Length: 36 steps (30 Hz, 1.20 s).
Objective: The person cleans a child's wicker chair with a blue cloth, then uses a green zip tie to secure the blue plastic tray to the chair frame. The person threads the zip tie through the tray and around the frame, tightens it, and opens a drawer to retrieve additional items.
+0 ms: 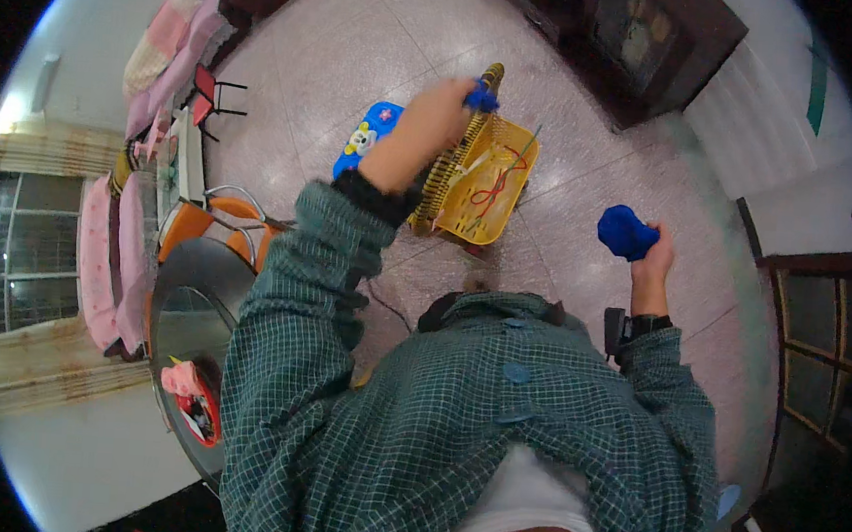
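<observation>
My left hand (pixel 431 128) reaches forward, its fingers closed on some blue yarn-like material (pixel 482 97) at the far end of a long yellow-and-black comb-like frame (pixel 447 174). That frame stands along the left side of a yellow plastic basket (pixel 509 213), which holds red cord (pixel 496 187) and a thin green rod. To the left, partly behind my arm, is a blue item (pixel 353 152) with a cartoon animal and pink flower on it. My right hand (pixel 656 260) is lower on the right, gripping a blue ball of yarn or bunched cloth (pixel 626 231).
A grey round table (pixel 183 279) with a red container stands left, beside orange chairs (pixel 190 225) and a small red chair (pixel 204 92). A dark cabinet (pixel 659 45) stands upper right, a framed glass door (pixel 808 313) right. A dark cable lies on the tiled floor.
</observation>
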### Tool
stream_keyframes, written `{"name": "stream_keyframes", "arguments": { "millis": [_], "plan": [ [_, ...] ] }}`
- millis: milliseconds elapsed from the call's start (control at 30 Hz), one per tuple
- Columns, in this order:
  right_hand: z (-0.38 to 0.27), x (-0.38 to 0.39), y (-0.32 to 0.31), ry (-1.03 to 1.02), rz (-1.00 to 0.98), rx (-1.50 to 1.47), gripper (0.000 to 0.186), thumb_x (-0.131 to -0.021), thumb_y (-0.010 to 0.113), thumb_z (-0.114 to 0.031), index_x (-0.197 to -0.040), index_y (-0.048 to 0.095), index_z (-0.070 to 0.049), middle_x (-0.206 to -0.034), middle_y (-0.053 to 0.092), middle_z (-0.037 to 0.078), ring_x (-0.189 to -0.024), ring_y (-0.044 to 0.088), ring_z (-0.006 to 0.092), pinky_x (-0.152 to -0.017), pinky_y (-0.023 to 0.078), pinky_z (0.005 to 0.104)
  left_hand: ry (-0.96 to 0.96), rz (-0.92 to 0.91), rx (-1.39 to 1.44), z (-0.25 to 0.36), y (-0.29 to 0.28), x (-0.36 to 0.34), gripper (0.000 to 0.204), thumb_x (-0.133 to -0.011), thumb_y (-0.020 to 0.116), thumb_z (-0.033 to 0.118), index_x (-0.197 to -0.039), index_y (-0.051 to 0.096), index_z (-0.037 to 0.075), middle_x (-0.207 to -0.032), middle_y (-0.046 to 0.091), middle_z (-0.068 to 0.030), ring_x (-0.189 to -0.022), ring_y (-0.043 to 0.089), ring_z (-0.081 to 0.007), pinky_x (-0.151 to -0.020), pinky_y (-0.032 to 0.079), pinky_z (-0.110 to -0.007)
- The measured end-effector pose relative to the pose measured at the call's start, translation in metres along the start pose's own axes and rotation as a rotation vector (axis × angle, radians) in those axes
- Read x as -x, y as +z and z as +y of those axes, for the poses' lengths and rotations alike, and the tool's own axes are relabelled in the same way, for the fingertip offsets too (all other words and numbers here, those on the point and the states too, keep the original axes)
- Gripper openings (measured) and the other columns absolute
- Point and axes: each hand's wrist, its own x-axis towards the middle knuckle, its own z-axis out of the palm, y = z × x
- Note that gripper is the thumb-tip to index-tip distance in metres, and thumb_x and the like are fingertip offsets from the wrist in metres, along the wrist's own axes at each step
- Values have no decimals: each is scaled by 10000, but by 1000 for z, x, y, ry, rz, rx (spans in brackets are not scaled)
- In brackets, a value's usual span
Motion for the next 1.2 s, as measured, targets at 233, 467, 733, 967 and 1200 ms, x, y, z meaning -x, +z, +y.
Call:
{"name": "stream_keyframes", "arguments": {
  "millis": [233,467,733,967,1200],
  "plan": [
    [11,31,55,-74,-113,268,168,-789,541,-217,-794,572,-52,-790,560,57,-719,536,184,-638,439,316,189,-323,-113,-3,33,-77,261,-759,566,178,-1010,575,107,-1032,493,-177,-892,536,-383,-761,447,-440],
    [13,41,153,-873,-479,910,230,-819,450,-176,-816,606,-8,-817,566,81,-782,526,178,-732,396,281,253,-299,-119,-1,16,-38,208,-722,563,113,-920,599,59,-1028,477,-225,-875,536,-385,-757,455,-420],
    [-12,44,272,-1448,-552,941,232,-764,471,-34,-967,583,-15,-955,590,131,-902,563,253,-824,423,313,241,-10,167,-5,3,80,251,-669,576,31,-918,550,18,-1179,393,-263,-984,495,-402,-817,439,-419],
    [49,76,319,-1343,-1082,789,124,-806,577,-227,-811,600,-105,-688,601,86,-631,589,257,-558,461,330,57,151,93,26,10,79,273,-614,605,64,-883,570,31,-1184,409,-246,-1010,469,-374,-849,404,-407],
    [47,63,322,-1093,-1370,874,204,-848,499,-268,-795,617,-110,-669,586,97,-596,574,250,-549,446,313,-7,415,-37,12,43,109,213,-590,602,108,-791,574,43,-1074,505,-167,-796,534,-303,-646,452,-381]
  ]
}}
